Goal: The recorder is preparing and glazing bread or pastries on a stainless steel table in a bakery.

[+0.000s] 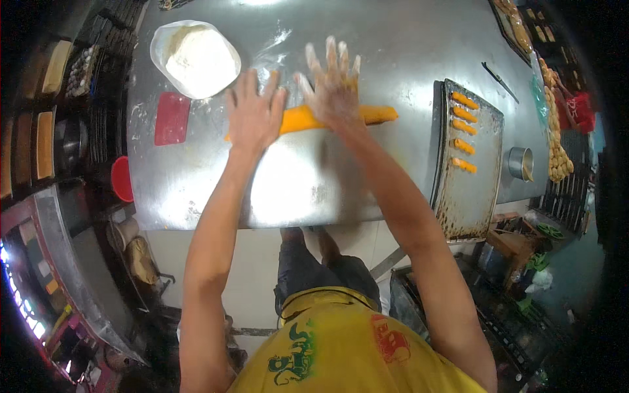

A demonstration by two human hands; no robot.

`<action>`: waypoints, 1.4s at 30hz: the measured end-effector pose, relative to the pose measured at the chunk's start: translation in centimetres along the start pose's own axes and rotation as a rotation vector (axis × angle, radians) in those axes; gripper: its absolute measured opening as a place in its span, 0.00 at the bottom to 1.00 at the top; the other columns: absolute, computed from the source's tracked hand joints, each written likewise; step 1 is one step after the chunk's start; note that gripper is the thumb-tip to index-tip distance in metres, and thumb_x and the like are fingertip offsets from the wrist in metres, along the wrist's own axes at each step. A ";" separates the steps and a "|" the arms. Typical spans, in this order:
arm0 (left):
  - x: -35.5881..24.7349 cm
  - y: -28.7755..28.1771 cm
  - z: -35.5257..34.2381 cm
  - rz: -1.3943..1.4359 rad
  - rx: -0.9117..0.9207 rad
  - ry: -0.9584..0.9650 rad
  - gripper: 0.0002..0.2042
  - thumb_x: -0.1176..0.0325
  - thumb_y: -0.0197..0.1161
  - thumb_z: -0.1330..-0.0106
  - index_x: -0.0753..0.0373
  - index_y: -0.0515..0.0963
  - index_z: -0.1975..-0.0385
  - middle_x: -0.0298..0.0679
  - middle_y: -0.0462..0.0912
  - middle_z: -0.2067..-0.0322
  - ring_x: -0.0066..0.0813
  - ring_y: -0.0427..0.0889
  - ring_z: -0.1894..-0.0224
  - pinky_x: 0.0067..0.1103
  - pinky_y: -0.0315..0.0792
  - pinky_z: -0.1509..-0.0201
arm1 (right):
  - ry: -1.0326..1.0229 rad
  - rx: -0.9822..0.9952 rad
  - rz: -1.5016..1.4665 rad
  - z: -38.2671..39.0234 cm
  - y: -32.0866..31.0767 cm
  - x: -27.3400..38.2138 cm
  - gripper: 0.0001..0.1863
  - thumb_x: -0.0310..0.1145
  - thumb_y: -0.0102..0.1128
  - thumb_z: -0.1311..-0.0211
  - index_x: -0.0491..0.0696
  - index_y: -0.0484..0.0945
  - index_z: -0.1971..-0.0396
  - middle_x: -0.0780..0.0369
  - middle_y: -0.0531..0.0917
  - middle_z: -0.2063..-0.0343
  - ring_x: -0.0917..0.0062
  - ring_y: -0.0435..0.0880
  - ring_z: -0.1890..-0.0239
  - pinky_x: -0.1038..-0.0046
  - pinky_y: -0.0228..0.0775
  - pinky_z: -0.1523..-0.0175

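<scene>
Yellow shirt fabric (341, 347) filled the bottom of the view. Beyond it, an orange dough roll (308, 118) lay across the middle of the steel table (295, 183). Both hands pressed flat on it, left hand (254, 118) and right hand (334, 88), fingers spread. A flour bowl (195, 59) and red scraper (172, 118) sat left; a baking tray (468, 190) with orange dough sticks (464, 131) sat right.
</scene>
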State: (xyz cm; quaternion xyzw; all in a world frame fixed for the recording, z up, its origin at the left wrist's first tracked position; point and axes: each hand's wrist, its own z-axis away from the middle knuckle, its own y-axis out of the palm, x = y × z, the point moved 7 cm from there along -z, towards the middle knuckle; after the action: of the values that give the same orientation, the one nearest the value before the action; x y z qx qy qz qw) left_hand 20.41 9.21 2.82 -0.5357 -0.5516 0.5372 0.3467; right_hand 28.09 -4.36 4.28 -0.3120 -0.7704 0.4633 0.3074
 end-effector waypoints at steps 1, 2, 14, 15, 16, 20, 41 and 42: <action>0.0 0.5 -0.2 0.011 0.043 0.099 0.27 0.50 0.43 0.23 0.50 0.66 0.27 0.50 0.61 0.26 0.55 0.57 0.24 0.53 0.48 0.24 | -0.102 0.007 0.013 0.0 0.0 0.2 0.35 0.52 0.56 0.29 0.54 0.64 0.27 0.50 0.57 0.25 0.49 0.55 0.24 0.37 0.42 0.24; -0.4 0.5 1.7 -0.008 0.111 0.141 0.27 0.50 0.46 0.24 0.49 0.67 0.28 0.48 0.61 0.27 0.54 0.57 0.24 0.53 0.48 0.24 | -0.149 0.130 -0.056 2.8 0.4 0.4 0.34 0.51 0.57 0.29 0.56 0.64 0.27 0.52 0.57 0.24 0.50 0.55 0.23 0.36 0.41 0.25; -2.3 -1.7 -0.1 0.015 -0.046 0.018 0.23 0.51 0.45 0.22 0.49 0.72 0.32 0.52 0.67 0.31 0.59 0.60 0.28 0.61 0.50 0.30 | 0.204 0.114 -0.028 1.8 -0.1 -0.8 0.34 0.55 0.61 0.35 0.63 0.70 0.30 0.53 0.60 0.26 0.43 0.54 0.25 0.35 0.45 0.26; -1.8 -1.3 -1.0 0.042 -0.046 0.063 0.23 0.51 0.45 0.22 0.49 0.73 0.33 0.51 0.68 0.31 0.58 0.61 0.28 0.59 0.52 0.30 | 0.216 0.012 -0.008 0.7 -0.5 -0.9 0.33 0.55 0.61 0.35 0.62 0.72 0.32 0.52 0.63 0.27 0.43 0.56 0.26 0.36 0.45 0.26; -1.9 -1.1 -1.5 0.073 -0.050 0.118 0.23 0.51 0.45 0.22 0.49 0.74 0.33 0.49 0.68 0.31 0.56 0.62 0.29 0.57 0.54 0.30 | 0.217 0.006 -0.009 1.4 -0.7 -1.0 0.33 0.55 0.61 0.35 0.62 0.72 0.32 0.52 0.63 0.27 0.43 0.56 0.26 0.36 0.45 0.26; -4.8 -1.9 5.8 0.070 -0.009 0.218 0.22 0.50 0.47 0.23 0.49 0.75 0.35 0.46 0.69 0.32 0.53 0.64 0.30 0.54 0.54 0.30 | 0.052 0.032 0.028 8.4 -1.2 0.2 0.30 0.49 0.61 0.33 0.55 0.74 0.34 0.52 0.72 0.34 0.49 0.64 0.29 0.40 0.49 0.26; -7.8 -6.1 13.0 0.239 0.044 0.187 0.29 0.50 0.68 0.34 0.64 0.77 0.39 0.52 0.75 0.40 0.53 0.76 0.40 0.37 0.71 0.36 | 0.025 0.137 -0.043 16.5 -9.1 -4.3 0.33 0.48 0.63 0.32 0.43 0.72 0.35 0.49 0.80 0.47 0.59 0.78 0.42 0.61 0.70 0.39; -7.4 -5.3 12.0 0.236 0.038 0.189 0.29 0.50 0.68 0.34 0.64 0.77 0.39 0.52 0.75 0.40 0.53 0.76 0.40 0.37 0.71 0.36 | 0.023 0.131 -0.042 15.5 -8.7 -4.8 0.33 0.48 0.63 0.32 0.43 0.72 0.35 0.49 0.80 0.47 0.59 0.78 0.42 0.61 0.70 0.39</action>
State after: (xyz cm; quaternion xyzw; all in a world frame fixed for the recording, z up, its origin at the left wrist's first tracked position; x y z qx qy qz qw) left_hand 9.13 0.26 7.18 -0.6382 -0.4394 0.5319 0.3417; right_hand 17.49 -19.41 5.33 -0.2803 -0.7412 0.5025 0.3458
